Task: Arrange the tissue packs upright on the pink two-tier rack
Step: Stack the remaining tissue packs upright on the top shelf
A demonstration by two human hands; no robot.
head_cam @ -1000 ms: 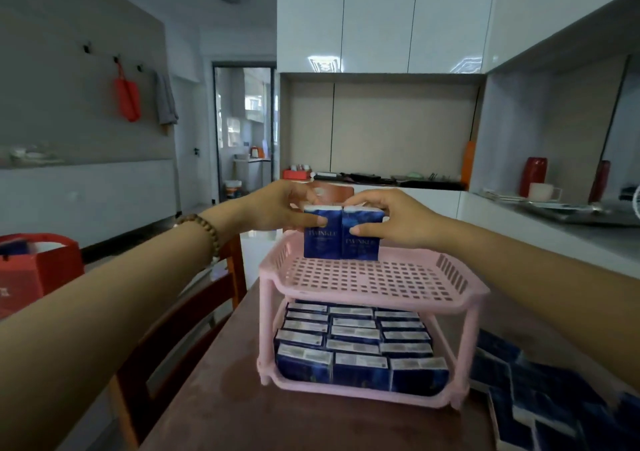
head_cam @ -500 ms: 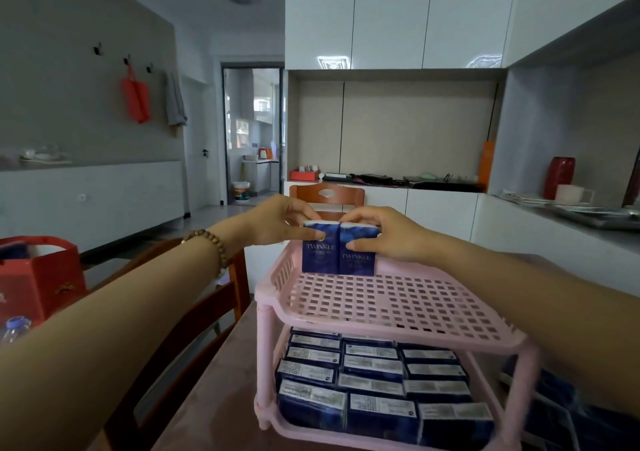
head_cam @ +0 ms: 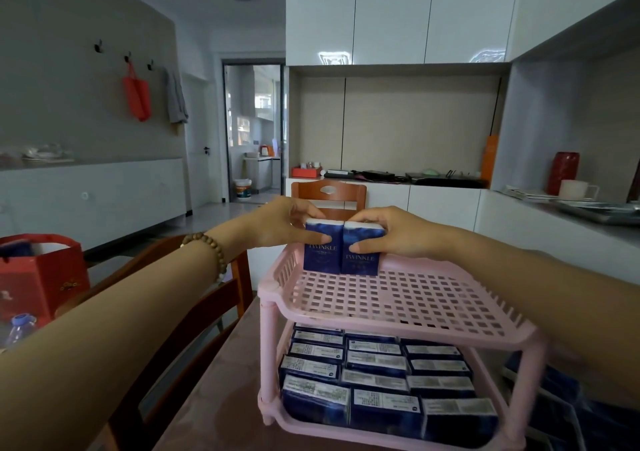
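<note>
The pink two-tier rack (head_cam: 388, 298) stands on the brown table in front of me. Two dark blue tissue packs stand upright side by side at the far left corner of its top tier. My left hand (head_cam: 280, 222) grips the left tissue pack (head_cam: 322, 254), thumb on its front. My right hand (head_cam: 398, 232) grips the right tissue pack (head_cam: 360, 258) the same way. The lower tier is filled with several upright blue packs (head_cam: 377, 378) in rows.
More loose blue packs (head_cam: 568, 412) lie on the table to the right of the rack, blurred. A wooden chair (head_cam: 194, 315) stands at the left table edge, another chair (head_cam: 329, 194) behind the rack. A red bag (head_cam: 38, 274) and a bottle (head_cam: 20, 326) sit at far left.
The view has moved closer to the rack and tilted down slightly. Both hands stay on the two packs at the same corner, which now sit lower on the top tier.
</note>
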